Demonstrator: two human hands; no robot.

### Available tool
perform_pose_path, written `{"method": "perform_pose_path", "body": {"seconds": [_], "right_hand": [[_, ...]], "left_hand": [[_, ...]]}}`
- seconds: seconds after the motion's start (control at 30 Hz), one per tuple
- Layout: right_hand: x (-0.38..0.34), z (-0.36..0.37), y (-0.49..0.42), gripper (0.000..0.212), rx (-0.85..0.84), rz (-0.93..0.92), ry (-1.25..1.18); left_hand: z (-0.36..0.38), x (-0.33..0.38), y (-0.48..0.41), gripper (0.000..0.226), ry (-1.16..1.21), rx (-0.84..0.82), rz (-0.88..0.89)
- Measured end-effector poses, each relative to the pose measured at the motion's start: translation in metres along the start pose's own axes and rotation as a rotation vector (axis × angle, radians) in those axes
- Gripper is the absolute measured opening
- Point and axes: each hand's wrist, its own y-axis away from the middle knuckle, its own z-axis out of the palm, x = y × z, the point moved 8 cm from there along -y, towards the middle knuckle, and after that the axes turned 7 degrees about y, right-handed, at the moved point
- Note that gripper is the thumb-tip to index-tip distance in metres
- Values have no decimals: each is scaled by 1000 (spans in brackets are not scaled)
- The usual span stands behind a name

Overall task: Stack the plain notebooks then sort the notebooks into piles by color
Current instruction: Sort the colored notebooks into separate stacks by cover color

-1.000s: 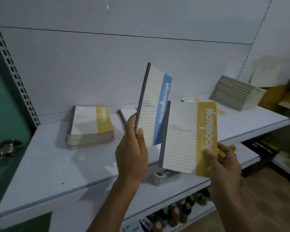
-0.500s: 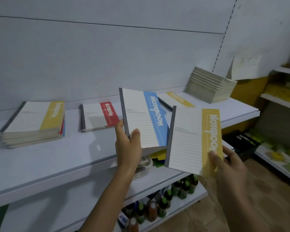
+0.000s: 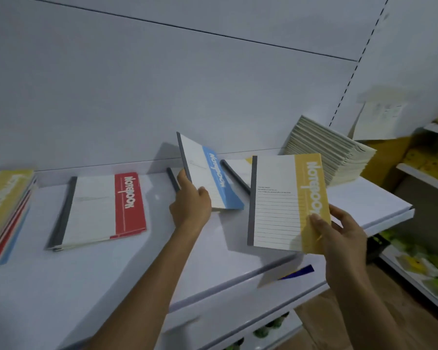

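Pinching the blue notebook near its spine over the shelf at frame centre, the left hand mirrors the right hand, which grips the yellow notebook at its lower right corner; both look light and floppy, so hold near the stiffer spine.

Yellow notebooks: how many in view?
3: held yellow notebook in the right hand; top yellow notebook on the far-left mixed stack; shelf yellow notebook behind the blue notebook. Stacks may hide more.

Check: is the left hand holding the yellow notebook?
No, the left hand grips the blue-striped notebook, while the yellow-striped notebook is in the right hand.
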Motion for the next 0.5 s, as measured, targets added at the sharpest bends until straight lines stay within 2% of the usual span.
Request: {"method": "perform_pose_path", "body": {"seconds": [0.13, 0.2, 0.27, 0.33, 0.4, 0.5], "right_hand": [[4, 25, -39, 24, -30, -6, 37], [4, 35, -55, 25, -57, -20, 67], [6, 42, -70, 27, -79, -17, 78], [10, 48, -85, 30, -97, -4, 75], [14, 57, -102, 32, -125, 10, 76], [16, 77, -131, 32, -200, 28, 105]], "left_hand": [[8, -22, -11, 56, -224, 88, 9], [10, -27, -13, 66, -272, 97, 32], [11, -26, -13, 74, -330, 84, 63], [16, -22, -11, 72, -416, 42, 121], [22, -17, -6, 63, -495, 12, 245], [36, -1, 6, 46, -560, -26, 550]]}}
